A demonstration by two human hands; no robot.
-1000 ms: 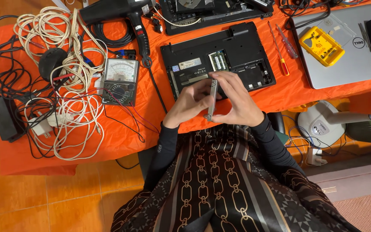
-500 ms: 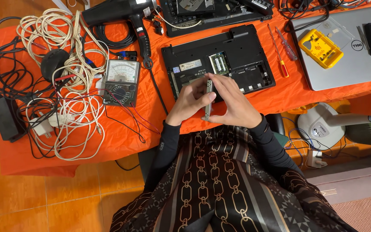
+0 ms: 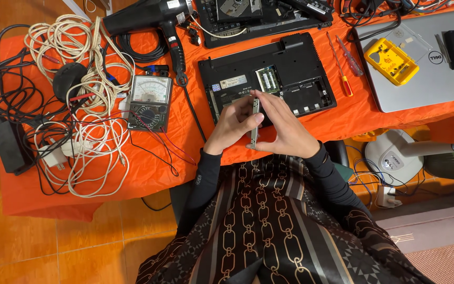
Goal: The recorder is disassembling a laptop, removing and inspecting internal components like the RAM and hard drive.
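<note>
Your left hand point(image 3: 233, 125) and right hand point(image 3: 285, 126) meet over the near edge of an orange cloth-covered table point(image 3: 185, 158). Between them you hold a thin, flat grey metal drive point(image 3: 255, 123), turned edge-up, with fingers of both hands pinched closed on its sides. It hovers just above an opened black laptop base point(image 3: 290, 68), lying bottom-up. To your left sit an analogue multimeter point(image 3: 150, 102) and tangled white cables point(image 3: 88, 105); a red-handled screwdriver point(image 3: 342, 73) lies right of the laptop.
</note>
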